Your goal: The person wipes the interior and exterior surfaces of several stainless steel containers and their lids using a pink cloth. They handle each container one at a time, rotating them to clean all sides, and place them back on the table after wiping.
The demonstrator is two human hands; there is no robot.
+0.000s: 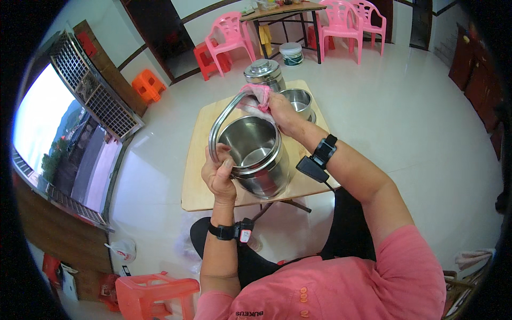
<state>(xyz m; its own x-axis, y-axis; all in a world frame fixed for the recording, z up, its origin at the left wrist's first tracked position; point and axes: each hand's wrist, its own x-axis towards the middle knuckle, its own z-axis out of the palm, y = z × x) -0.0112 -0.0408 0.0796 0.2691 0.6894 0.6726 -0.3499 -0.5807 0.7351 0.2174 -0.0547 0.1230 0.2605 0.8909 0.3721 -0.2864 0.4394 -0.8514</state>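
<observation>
A stainless steel pot stands tilted on the wooden folding table, its open mouth facing me and nothing visible inside. Its tubular metal handle is raised in an arch. My left hand grips the pot's rim and the lower end of the handle. In my right hand is a pink and white cloth, wrapped over the handle's upper part. Just beyond, a smaller steel bowl rests near the table's right edge. Behind it stands a lidded steel container.
An orange-red plastic stool is at my left, with a white plastic bag on the floor beyond it. Pink chairs flank a far table, and a lidded bucket sits before it. A grilled door stands open at left.
</observation>
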